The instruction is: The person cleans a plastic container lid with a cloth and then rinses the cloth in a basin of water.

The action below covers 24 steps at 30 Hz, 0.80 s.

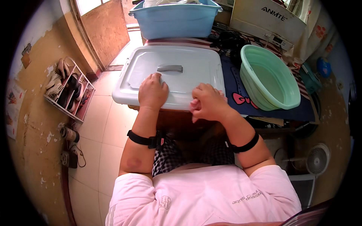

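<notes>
left hand (pixel 153 91) is just lying loose on the white lid (pixel 151 56), nothing gripped. right hand (pixel 212 101) is clutching a bunched pink rag (pixel 194 109) by the lid's front right corner, green tub (pixel 249 81) off to the right.

The wooden desk (pixel 171 119) carries a striped cloth (pixel 187 42) and a dark blue mat (pixel 231 78). A pale lidded box (pixel 181 81) covers the near left corner; a blue tub (pixel 173 24) stands by the far edge, a green basin (pixel 252 88) toward the right.

A home: shoe rack (pixel 63 108), patterned curtain (pixel 319 40), white fan (pixel 317 159).
</notes>
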Each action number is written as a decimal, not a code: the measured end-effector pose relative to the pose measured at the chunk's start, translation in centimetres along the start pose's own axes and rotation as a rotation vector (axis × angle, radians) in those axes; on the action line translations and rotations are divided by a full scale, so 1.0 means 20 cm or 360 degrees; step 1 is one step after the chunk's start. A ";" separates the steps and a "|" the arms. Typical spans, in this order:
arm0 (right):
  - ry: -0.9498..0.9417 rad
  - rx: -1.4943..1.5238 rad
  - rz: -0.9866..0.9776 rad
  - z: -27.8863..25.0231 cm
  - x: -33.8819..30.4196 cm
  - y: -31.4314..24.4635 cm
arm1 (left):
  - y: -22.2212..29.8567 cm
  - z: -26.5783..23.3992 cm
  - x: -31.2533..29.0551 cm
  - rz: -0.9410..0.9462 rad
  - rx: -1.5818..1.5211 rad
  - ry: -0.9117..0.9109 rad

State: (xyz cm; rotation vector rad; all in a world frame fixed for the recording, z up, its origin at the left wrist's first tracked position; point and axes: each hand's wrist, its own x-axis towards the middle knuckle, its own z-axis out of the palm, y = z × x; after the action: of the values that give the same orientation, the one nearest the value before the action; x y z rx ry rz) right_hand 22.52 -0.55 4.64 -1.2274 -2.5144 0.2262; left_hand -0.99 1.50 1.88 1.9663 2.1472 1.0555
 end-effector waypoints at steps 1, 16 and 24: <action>0.0003 0.0000 0.0001 -0.04 -0.03 0.03 | 0.00 0.00 0.00 0.0005 0.0006 -0.0001; 0.0261 -0.0075 -0.0102 0.04 -0.04 0.12 | 0.02 0.00 0.00 -0.0022 0.0027 -0.0044; -0.0015 0.0098 0.0037 0.00 0.01 0.17 | 0.02 0.02 0.00 0.0059 0.0074 -0.0012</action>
State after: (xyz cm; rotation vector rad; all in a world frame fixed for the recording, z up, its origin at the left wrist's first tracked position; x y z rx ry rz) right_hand 25.00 1.71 3.74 -1.2344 -2.4829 0.3135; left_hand -0.35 1.73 1.79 2.0342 2.1594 1.0102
